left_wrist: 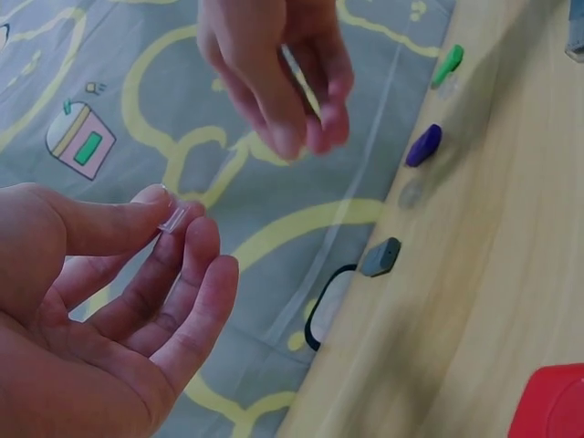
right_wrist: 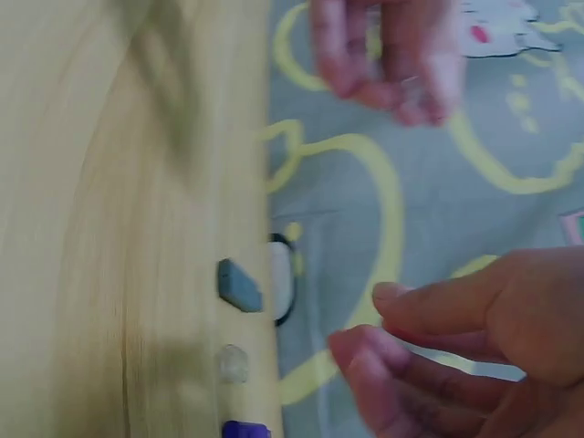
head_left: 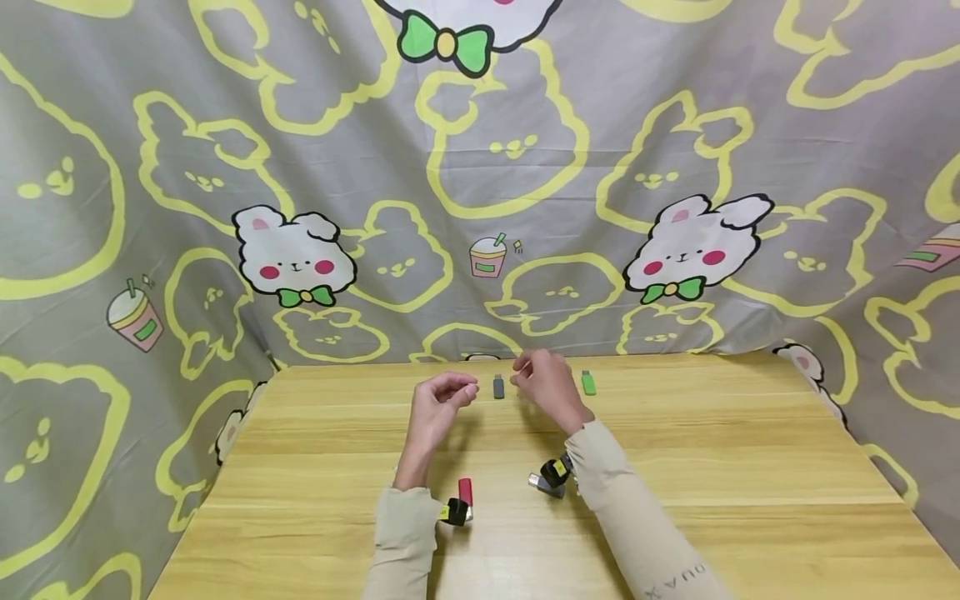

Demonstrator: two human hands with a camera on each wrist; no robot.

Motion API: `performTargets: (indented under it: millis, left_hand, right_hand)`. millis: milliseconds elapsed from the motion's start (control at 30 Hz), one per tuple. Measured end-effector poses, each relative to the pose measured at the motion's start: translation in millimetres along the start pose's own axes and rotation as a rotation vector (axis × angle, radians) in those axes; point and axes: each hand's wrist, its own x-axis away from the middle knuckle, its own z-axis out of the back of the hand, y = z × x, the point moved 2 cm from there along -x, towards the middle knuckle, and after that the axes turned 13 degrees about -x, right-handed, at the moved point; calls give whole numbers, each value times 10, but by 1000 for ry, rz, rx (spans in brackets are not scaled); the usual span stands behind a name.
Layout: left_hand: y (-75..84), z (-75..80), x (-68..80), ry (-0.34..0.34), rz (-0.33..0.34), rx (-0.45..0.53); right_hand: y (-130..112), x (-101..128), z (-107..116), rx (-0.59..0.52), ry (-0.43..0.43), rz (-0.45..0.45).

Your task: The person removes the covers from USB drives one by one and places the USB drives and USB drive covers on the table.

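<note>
My left hand pinches a small clear plastic cap between thumb and index finger, the other fingers spread. Across from it, my right hand is raised with fingers loosely bent and nothing between them. On the table between the hands in the head view is a grey USB stick. A green USB stick lies right of my right hand. That hand hides a purple USB stick, which shows in the left wrist view. Beside the purple one lies another clear piece.
Nearer on the wooden table, a red USB stick lies by the left wrist camera. Another dark USB stick with a silver plug lies under the right wrist camera. A patterned cloth hangs behind the table's far edge.
</note>
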Motion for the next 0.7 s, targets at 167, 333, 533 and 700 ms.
performTargets:
  millis: [167,333,533,700]
  left_hand:
    - [-58,-41,-5,-1,12,7]
    - [-100,-70,2,-40,20,47]
    - [-151,-75,4,-32,43,64]
    - [-206,-43,-21,-59,59,62]
  right_hand:
    - [30,278,144,-46,-22,16]
    - [101,523,261,-128,-26,-40]
    - [173,698,381,-163,-19,-49]
    - [231,764,460,-182,13,-69]
